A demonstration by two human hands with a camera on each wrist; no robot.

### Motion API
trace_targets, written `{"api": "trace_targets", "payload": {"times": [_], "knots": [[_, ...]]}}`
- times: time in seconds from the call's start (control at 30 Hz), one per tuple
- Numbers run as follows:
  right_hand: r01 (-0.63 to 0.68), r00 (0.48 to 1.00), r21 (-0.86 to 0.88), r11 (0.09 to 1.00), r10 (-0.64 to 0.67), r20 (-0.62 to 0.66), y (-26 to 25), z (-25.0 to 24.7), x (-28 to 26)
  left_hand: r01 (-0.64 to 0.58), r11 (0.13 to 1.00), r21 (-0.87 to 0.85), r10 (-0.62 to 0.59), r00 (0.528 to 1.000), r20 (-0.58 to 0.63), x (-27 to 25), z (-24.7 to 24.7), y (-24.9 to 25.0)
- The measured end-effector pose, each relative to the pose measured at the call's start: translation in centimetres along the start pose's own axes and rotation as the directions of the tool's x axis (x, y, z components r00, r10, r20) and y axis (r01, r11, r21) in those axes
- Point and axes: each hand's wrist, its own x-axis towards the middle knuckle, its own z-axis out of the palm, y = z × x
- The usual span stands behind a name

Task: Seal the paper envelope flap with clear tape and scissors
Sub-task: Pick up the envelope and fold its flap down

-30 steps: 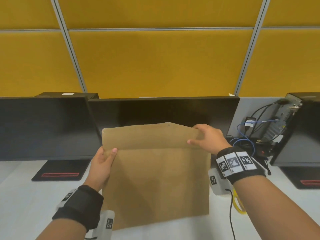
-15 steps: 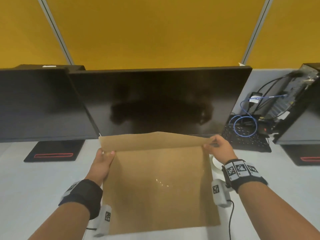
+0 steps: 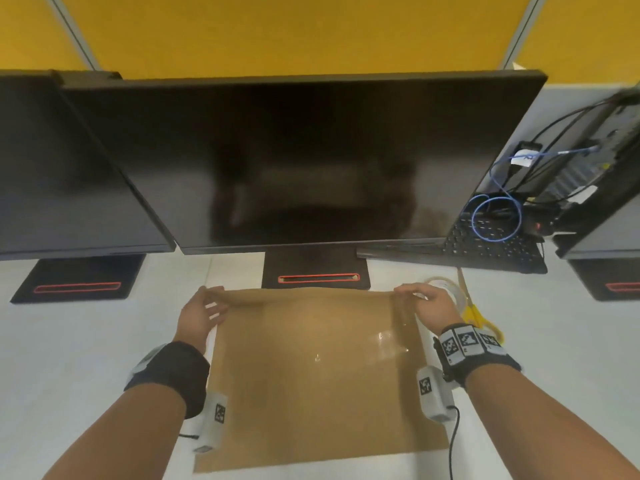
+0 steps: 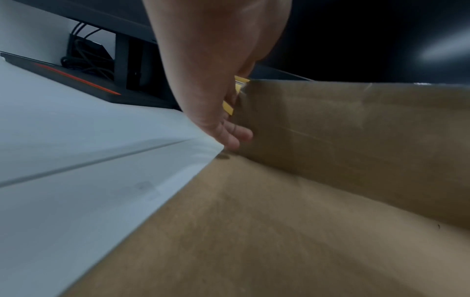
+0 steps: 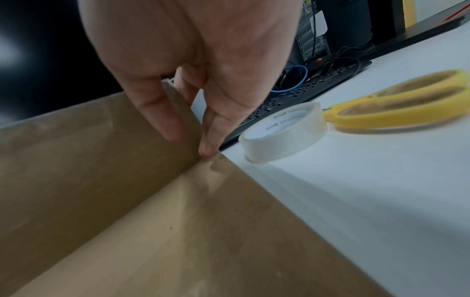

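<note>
A brown paper envelope (image 3: 311, 368) lies flat on the white desk (image 3: 86, 358), its flap (image 3: 304, 295) standing up along the far edge. My left hand (image 3: 204, 311) holds the flap's left end (image 4: 356, 140), fingers (image 4: 236, 136) down at the fold. My right hand (image 3: 420, 301) pinches the flap's right end (image 5: 89, 160) between thumb and fingers (image 5: 211, 144). Just right of that hand lies a roll of clear tape (image 3: 446, 289) (image 5: 284, 130) flat on the desk. Beside the roll lie yellow-handled scissors (image 3: 474, 313) (image 5: 396, 106).
A black monitor (image 3: 301, 161) stands right behind the envelope, its base (image 3: 315, 268) touching the far edge. Another monitor (image 3: 59, 174) is at left. A black keyboard (image 3: 495, 247), blue cable (image 3: 498, 216) and a computer case (image 3: 595, 161) crowd the back right.
The envelope came down from upright in the air to flat on the desk. Both hands slid to the flap's two ends, and the view tipped downward, revealing tape and scissors.
</note>
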Motion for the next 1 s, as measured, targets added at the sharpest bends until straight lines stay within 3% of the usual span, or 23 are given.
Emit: {"api": "trace_targets", "payload": {"times": [0.17, 0.33, 0.43, 0.5, 0.57, 0.63, 0.7, 0.77, 0.87, 1.0], "knots": [[-0.169, 0.984, 0.102, 0.98, 0.163, 0.068, 1.8, 0.4, -0.2, 0.039, 0.999, 0.034, -0.039, 0.999, -0.001, 0.7, -0.1, 0.1], [-0.047, 0.996, -0.225, 0.973, 0.063, 0.066, 2.8, 1.4, -0.9, -0.107, 0.92, 0.378, 0.088, 0.994, 0.068, -0.1, -0.7, -1.3], [0.047, 0.993, -0.361, 0.931, -0.005, 0.116, 3.5, 2.1, -1.2, -0.322, 0.744, 0.585, 0.221, 0.945, 0.239, -1.1, -0.9, -2.7], [0.103, 0.989, -0.48, 0.871, -0.038, 0.144, 3.7, 2.4, -1.5, -0.453, 0.523, 0.722, 0.316, 0.89, 0.329, -1.5, -0.6, -3.7], [0.166, 0.985, -0.688, 0.706, -0.087, 0.148, 3.5, 2.9, -1.9, -0.446, 0.281, 0.85, 0.371, 0.867, 0.332, -1.9, 0.0, -4.7], [0.155, 0.986, -0.828, 0.539, -0.13, 0.1, 3.0, 3.8, -2.5, -0.397, 0.203, 0.895, 0.363, 0.88, 0.308, -2.9, 1.1, -5.1], [0.157, 0.981, -0.877, 0.455, -0.175, 0.084, 2.7, 4.9, -2.9, -0.447, 0.188, 0.875, 0.307, 0.873, 0.38, -3.9, 2.5, -5.6], [0.28, 0.956, -0.83, 0.483, -0.221, 0.194, 2.9, 5.9, -2.9, -0.541, 0.131, 0.831, 0.219, 0.833, 0.508, -5.0, 4.0, -6.4], [0.398, 0.913, -0.655, 0.642, -0.209, 0.35, 2.6, 7.4, -3.4, -0.605, 0.071, 0.793, 0.128, 0.794, 0.594, -6.3, 6.0, -8.0], [0.4, 0.897, -0.688, 0.605, -0.107, 0.428, 3.0, 8.9, -4.3, -0.577, 0.006, 0.817, 0.081, 0.814, 0.575, -6.8, 6.8, -9.5]]}}
